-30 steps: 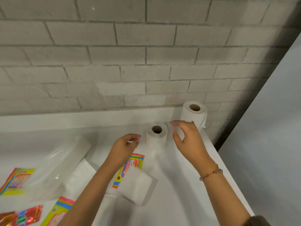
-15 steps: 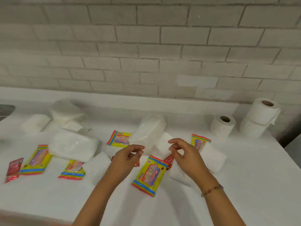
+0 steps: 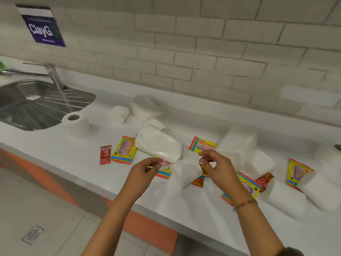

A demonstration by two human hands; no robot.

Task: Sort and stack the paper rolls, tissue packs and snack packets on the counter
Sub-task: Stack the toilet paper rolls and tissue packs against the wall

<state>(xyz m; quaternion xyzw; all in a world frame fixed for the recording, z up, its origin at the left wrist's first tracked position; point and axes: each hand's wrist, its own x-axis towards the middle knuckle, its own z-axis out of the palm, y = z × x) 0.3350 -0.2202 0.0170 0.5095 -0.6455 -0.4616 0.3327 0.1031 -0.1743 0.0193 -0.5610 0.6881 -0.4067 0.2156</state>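
White tissue packs and colourful snack packets lie scattered on the white counter point(image 3: 55, 150). A paper roll point(image 3: 78, 123) stands upright near the sink. A wrapped tissue pack point(image 3: 158, 143) lies mid-counter, with a yellow snack packet point(image 3: 124, 150) and a small red sachet point(image 3: 105, 154) to its left. My left hand point(image 3: 145, 168) hovers above a yellow packet point(image 3: 165, 169), fingers curled and holding nothing. My right hand point(image 3: 215, 166) hovers over a red-gold packet point(image 3: 201, 177), fingers loosely bent and empty. More yellow packets point(image 3: 202, 144) point(image 3: 297, 171) and tissue packs point(image 3: 238, 145) point(image 3: 282, 198) lie to the right.
A steel sink point(image 3: 36, 104) with a tap point(image 3: 52, 74) sits at the left. A brick wall with a dark poster point(image 3: 42, 26) runs behind the counter. The counter's front edge drops to a tiled floor with a drain grate point(image 3: 32, 234).
The view has swung left from the two rolls in the right corner to the sink end. Both hands have drawn back from the rolls and now hover empty over the packets.
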